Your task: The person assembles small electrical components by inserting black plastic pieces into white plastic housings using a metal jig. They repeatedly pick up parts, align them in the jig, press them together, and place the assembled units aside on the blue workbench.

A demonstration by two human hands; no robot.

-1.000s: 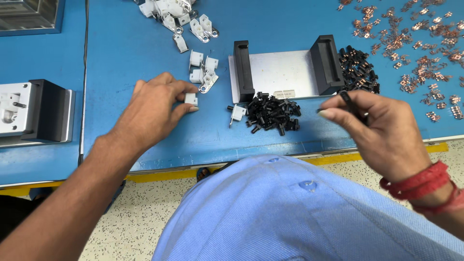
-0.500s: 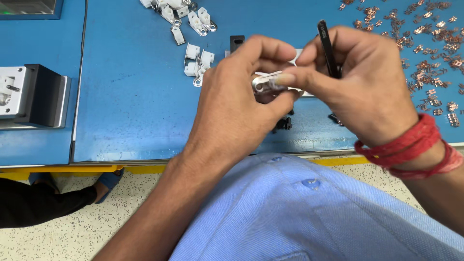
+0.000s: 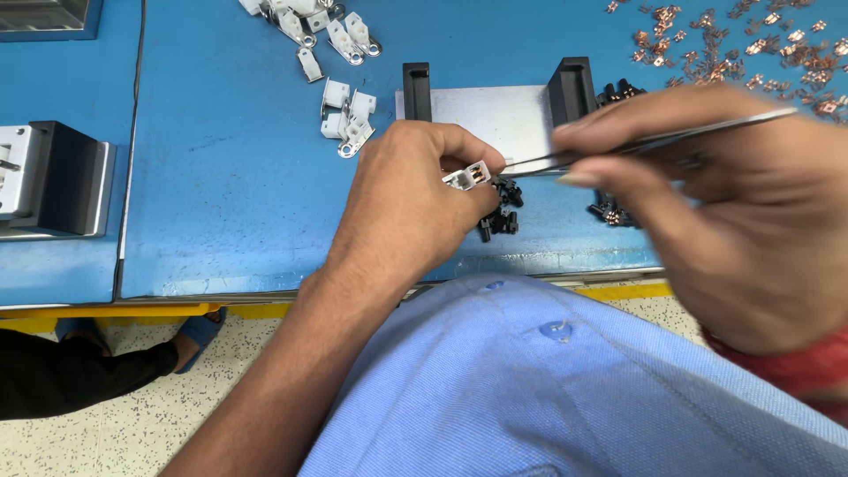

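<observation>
The right hand (image 3: 733, 212) is motion-blurred and cut off by the frame's right edge. The left hand (image 3: 411, 208) hides most of the small black parts (image 3: 502, 216). The grey block (image 3: 49, 181) is cropped at left.

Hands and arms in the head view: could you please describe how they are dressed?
Both hands are bare, without gloves: the left hand on a bare forearm with no sleeve in view, the right hand with a red band around the wrist.

Left hand (image 3: 402, 208) pinches a white connector (image 3: 465, 176) above black parts (image 3: 502, 212); right hand (image 3: 733, 203) holds tweezers (image 3: 654, 141), tips at the connector; blue table (image 3: 230, 194) beneath.
</observation>
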